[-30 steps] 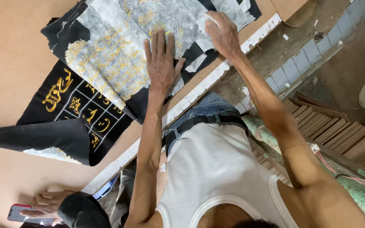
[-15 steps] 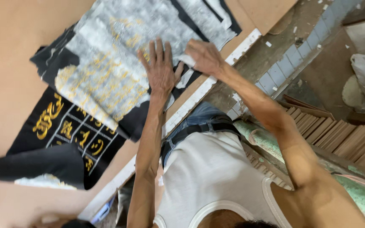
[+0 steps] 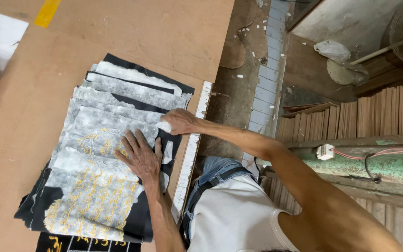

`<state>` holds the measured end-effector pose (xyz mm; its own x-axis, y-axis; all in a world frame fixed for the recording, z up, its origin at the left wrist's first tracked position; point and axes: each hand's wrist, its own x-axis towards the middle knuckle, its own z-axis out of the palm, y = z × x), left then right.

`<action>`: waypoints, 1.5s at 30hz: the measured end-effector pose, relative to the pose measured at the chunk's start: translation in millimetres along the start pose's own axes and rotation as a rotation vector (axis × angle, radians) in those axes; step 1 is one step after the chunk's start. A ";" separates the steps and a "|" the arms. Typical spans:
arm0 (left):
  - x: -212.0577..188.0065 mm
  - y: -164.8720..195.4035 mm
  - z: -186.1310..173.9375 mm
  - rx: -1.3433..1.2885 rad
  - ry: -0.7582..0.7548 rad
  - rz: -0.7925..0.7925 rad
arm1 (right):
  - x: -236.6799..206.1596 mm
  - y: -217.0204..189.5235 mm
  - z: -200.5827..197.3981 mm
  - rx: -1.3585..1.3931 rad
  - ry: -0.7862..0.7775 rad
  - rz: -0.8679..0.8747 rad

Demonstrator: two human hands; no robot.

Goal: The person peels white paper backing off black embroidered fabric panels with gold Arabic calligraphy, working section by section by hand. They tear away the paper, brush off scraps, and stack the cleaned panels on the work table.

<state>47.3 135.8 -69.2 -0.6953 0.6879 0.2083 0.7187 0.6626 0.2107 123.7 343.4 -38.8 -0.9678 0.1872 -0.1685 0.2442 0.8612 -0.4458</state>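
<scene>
Black-and-gold cloth stack (image 3: 99, 186) under left hand (image 3: 141, 156)

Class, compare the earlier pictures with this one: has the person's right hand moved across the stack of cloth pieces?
Yes. The right hand has drawn back from the cloth stack's far end to beside the left hand, close to the table's white edge strip.

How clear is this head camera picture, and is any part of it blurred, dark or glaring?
Head view: mostly sharp, lit by soft, even light with no strong glare. The left hand pressed flat on the black fabric stack is crisp, gold embroidery readable as pattern. The right hand, pinching a white scrap, looks slightly soft. The far right corner by the wooden slats sits dimmer. Straight edges bow a little towards the frame borders.
</scene>
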 end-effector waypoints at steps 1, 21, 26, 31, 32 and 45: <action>-0.1 0.3 -0.1 0.020 0.006 0.000 | 0.4 4.5 -4.8 -0.013 0.027 0.052; 6.2 8.6 -10.8 0.333 -0.098 -0.006 | -49.6 100.5 -76.6 0.777 0.343 0.498; 3.6 6.0 -0.8 0.277 -0.072 -0.025 | -97.7 108.7 -66.2 1.074 0.390 0.580; 1.3 -0.4 7.5 0.237 -0.009 0.003 | -136.0 142.0 -77.1 1.321 0.610 0.661; 0.1 -1.7 8.6 0.204 -0.007 0.007 | -142.9 156.0 -87.4 1.412 0.686 0.669; -6.7 -12.7 22.5 -0.068 0.159 0.075 | -204.9 233.3 -197.9 1.779 0.984 0.700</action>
<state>43.0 129.4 -94.8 -0.6358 0.6758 0.3728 0.7704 0.5858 0.2517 366.8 599.5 65.6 -0.2836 0.8189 -0.4990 -0.3007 -0.5701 -0.7646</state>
